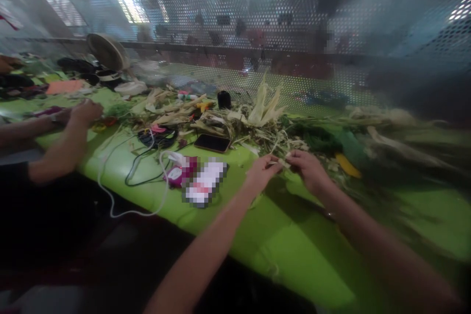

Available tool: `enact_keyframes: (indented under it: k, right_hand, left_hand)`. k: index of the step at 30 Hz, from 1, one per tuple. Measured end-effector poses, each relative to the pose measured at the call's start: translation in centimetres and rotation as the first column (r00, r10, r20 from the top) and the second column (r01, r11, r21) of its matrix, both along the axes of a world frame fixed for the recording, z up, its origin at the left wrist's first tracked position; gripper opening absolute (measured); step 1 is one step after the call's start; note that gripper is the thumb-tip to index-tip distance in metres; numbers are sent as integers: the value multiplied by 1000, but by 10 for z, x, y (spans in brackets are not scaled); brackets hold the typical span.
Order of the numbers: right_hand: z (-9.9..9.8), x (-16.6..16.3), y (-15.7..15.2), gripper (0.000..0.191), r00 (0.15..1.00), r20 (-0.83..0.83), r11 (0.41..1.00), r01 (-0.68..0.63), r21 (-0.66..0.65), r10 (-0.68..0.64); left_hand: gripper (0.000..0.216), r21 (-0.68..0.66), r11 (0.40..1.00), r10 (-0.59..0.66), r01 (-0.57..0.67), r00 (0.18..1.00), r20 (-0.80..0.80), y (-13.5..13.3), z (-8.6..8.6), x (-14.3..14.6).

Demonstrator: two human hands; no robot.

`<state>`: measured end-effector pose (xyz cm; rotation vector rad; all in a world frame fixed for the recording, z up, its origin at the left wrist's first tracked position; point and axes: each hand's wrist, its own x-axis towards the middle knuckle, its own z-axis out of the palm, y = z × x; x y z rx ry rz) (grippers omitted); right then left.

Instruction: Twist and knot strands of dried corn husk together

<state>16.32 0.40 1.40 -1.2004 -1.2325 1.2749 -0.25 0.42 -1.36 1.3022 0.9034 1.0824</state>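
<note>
Over the near edge of the plant pile, my left hand (264, 170) and my right hand (304, 166) almost meet. Between their fingertips is a small pale strip of corn husk (283, 162), pinched from both sides. Its exact shape is too small to tell. Just beyond the hands lie dry corn husks (263, 108), with pale leaves standing upright among shredded scraps. A dark phone (212, 143) lies left of my hands, its screen black.
The long green table (301, 240) carries a pixelated phone (205, 184), a purple tissue pack (176, 174), a white cable (104, 176) and a black cylinder (223, 100). A yellow piece (348, 164) lies right. A perforated metal screen (228, 24) stands behind. Another person's hands (85, 110) work at left.
</note>
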Motion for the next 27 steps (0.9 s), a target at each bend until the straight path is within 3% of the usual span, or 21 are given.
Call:
enact_keyframes:
  k: [5, 8, 11, 13, 15, 18, 20, 23, 25, 27]
  right_hand:
    - [-6, 3, 5, 22, 995, -105, 997, -10, -70, 3]
    - [-1, 2, 4, 26, 999, -5, 999, 33, 4, -33]
    - [6, -3, -2, 28, 989, 104, 992, 100, 82, -108]
    - [8, -7, -6, 30, 987, 146, 995, 55, 78, -66]
    - [8, -10, -8, 33, 986, 168, 998, 6, 67, -17]
    - [6, -9, -7, 36, 980, 190, 996, 35, 87, -51]
    - [6, -6, -5, 34, 977, 197, 993, 67, 100, -85]
    - [7, -1, -2, 29, 978, 189, 991, 66, 115, -87]
    - [7, 0, -2, 26, 980, 193, 992, 28, 126, -52]
    - [7, -1, -2, 24, 974, 225, 990, -25, 142, -7]
  left_hand:
    - [25, 44, 999, -28, 31, 998, -52, -4, 3, 0]
    - [21, 71, 992, 113, -108, 991, -76, -3, 3, 1]
    - [16, 266, 912, 357, -313, 924, -138, -3, 2, 2]
    - [13, 413, 834, 453, -367, 882, -132, -5, 2, 4]
    - [11, 508, 785, 470, -355, 875, -114, -9, 2, 6]
    - [16, 541, 794, 399, -277, 909, -121, -14, 4, 9]
    - [23, 454, 850, 345, -268, 934, -94, -15, 5, 8]
    - [29, 97, 959, 262, -267, 963, 62, -12, 6, 4]
    - [29, -166, 972, 195, -166, 964, 178, -9, 4, 1]
    - [34, -272, 961, 125, -54, 961, 249, -6, 1, 1]
